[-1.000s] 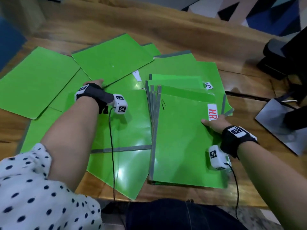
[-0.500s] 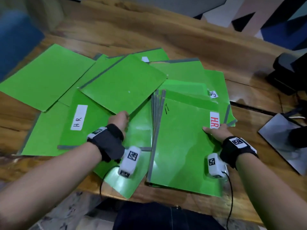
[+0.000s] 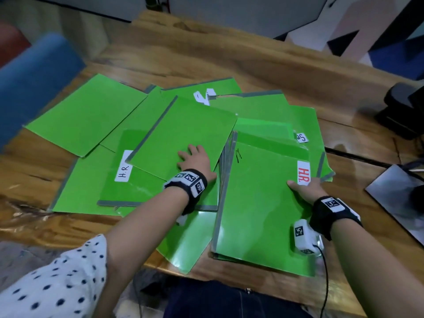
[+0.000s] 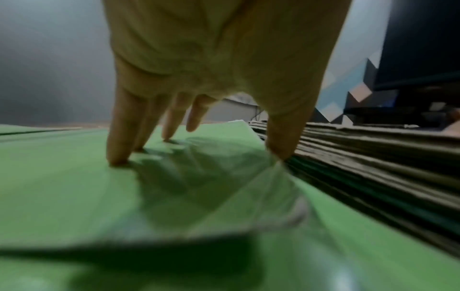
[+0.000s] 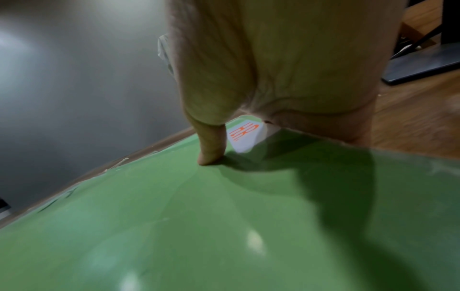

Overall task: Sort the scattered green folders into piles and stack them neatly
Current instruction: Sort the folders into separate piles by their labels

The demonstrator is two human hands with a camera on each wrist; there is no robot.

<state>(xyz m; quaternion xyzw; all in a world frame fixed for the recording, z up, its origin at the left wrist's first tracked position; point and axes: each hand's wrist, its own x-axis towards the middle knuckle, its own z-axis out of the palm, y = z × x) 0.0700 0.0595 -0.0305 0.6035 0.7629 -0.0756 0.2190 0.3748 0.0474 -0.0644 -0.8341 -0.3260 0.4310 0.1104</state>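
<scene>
Several green folders lie scattered over the wooden table (image 3: 229, 58). A stack of folders (image 3: 259, 214) sits at the front right, its top one bearing a red H.R. label (image 3: 303, 173). My right hand (image 3: 306, 191) grips the stack's right edge, with the thumb (image 5: 211, 149) on top and the fingers hidden under the edge. My left hand (image 3: 195, 160) presses straight fingertips (image 4: 117, 159) on an unlabelled folder (image 3: 183, 131) just left of the stack's layered side (image 4: 373, 167). Under that folder lies a folder with a black H.R. label (image 3: 124, 167).
A dark grey flat base (image 3: 394, 198) and a black object (image 3: 403, 111) stand at the right. A blue seat (image 3: 34, 88) is beyond the table's left edge. One folder (image 3: 183, 249) overhangs the front edge. A folder marked with a small white label (image 3: 301, 137) lies behind the stack.
My left hand has dragged the unlabelled folder from the far left to beside the stack, uncovering the black H.R. label. My right hand has stayed on the stack's edge.
</scene>
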